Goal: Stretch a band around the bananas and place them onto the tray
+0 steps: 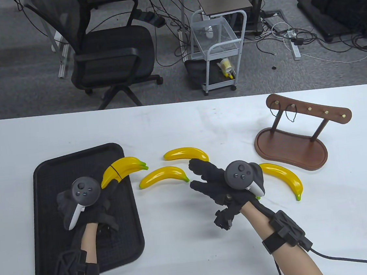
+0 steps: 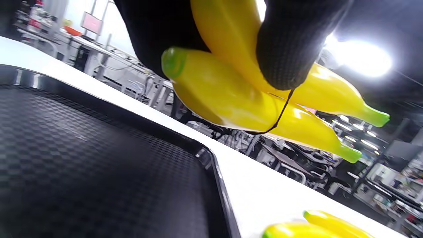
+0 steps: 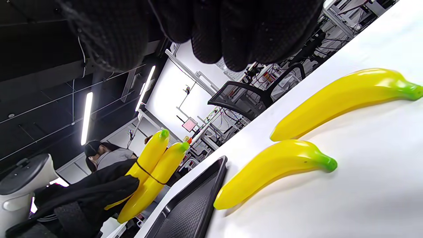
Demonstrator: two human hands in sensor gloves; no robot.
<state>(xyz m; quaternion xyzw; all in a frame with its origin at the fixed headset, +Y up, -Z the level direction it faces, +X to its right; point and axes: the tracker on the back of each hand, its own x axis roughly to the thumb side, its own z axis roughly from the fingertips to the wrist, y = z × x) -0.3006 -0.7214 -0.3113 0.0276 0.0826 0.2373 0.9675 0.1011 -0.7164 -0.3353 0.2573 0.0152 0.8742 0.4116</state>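
Left-hand grip: gloved fingers curled round a banded pair of glossy yellow plastic bananas, held clear above the far right corner of the black textured plastic tray, not yet set down. Thin black elastic band looped once round both fruits near mid-length, just beyond the fingertip. Right-hand grip: fingers spread and relaxed, holding nothing, hovering over the white tabletop right of the tray.

Three loose bananas lying on the tabletop right of the tray: nearest loose banana just beside the tray's right rim, second loose banana a little further right and back, third loose banana well apart, past the right hand. Dark wooden stand with pegs furthest right, a spare band or two hanging from it.

Probably hollow, light and rigid, with a slick moulded skin; likely to slide against each other under one thin band. Best taken across the thick middle, beside the band, not by the tapering green tips. Band likely soft and easily rolled off towards an end.

Hard to make out: whether the band sits tight or slack; number of bands on the pegs. Left palm and thumb hidden under the tracker in the table view; right fingertips cropped in the right wrist view.
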